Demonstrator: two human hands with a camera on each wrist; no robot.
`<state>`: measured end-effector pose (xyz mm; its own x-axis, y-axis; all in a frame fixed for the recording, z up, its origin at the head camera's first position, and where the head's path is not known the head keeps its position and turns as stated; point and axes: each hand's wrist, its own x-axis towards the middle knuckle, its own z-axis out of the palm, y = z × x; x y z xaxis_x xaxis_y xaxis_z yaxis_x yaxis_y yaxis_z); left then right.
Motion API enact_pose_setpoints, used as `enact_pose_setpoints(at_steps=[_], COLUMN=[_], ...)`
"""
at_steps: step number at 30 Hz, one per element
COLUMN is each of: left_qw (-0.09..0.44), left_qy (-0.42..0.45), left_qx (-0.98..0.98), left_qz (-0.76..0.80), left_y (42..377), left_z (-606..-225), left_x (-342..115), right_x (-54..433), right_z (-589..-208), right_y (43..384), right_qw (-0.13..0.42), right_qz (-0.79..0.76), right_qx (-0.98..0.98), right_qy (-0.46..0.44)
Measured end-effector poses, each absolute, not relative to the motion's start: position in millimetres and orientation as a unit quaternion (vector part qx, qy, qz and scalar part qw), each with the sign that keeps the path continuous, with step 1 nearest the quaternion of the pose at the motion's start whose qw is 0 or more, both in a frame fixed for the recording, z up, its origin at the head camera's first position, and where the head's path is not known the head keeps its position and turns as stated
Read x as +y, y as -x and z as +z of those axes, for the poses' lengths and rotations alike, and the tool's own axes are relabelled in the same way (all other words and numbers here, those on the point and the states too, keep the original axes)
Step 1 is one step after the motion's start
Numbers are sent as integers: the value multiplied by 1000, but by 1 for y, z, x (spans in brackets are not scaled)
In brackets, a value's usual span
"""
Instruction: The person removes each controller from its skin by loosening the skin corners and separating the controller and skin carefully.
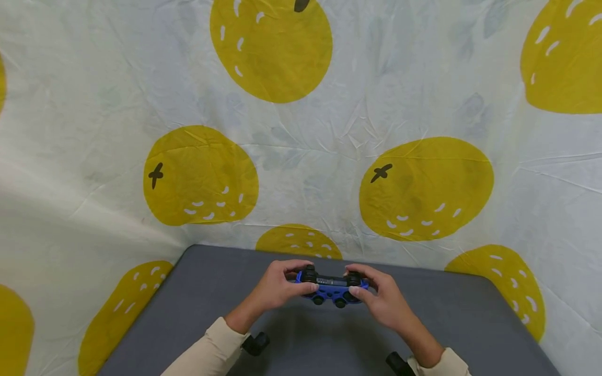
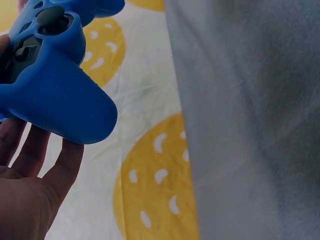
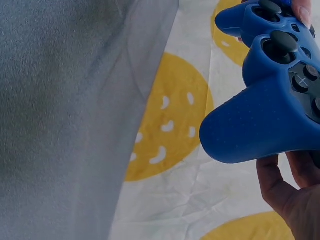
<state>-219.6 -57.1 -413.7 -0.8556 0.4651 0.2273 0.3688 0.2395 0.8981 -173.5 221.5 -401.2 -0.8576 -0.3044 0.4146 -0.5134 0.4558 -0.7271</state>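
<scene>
A blue game controller (image 1: 333, 290) with black thumbsticks and buttons is held up above the grey table, its top edge tipped toward the head camera. My left hand (image 1: 277, 286) grips its left end, thumb on the face and fingers behind. At the other end my right hand (image 1: 383, 295) holds it the same way. In the left wrist view the controller's rounded handle (image 2: 70, 100) shows, with fingers of the left hand (image 2: 30, 195) under it. The right wrist view shows the other handle (image 3: 255, 125) above fingers of the right hand (image 3: 300, 200).
The grey tabletop (image 1: 211, 282) spreads beneath both hands. A white cloth (image 1: 305, 183) printed with yellow fruit hangs behind and at the sides of the table. Black wrist straps with camera mounts (image 1: 256, 343) sit by the cream sleeves (image 1: 207, 350).
</scene>
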Motion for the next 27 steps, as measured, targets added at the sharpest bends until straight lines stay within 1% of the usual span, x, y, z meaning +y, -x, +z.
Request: enact_pose_setpoints(at_steps=[4,9,14,27], left_qw=[52,44,30,48], left_qy=[-250,-237,-226,-186], left_qx=[784,790,794,770], left_qz=[566,563,564,609], left_y=[221,222,222,225], left_z=[-415,-418,-423,-431], left_x=[-56,-55,-51,-45], right_x=[220,218,216,212], right_z=[-399,-397,-397,-403], right_y=[175,178,181,188], right_qw=[79,39,22,-32], right_qz=[501,537,560,622], right_qx=[-833,-823,-818,-782], right_qy=[-220,-180,-129,-22])
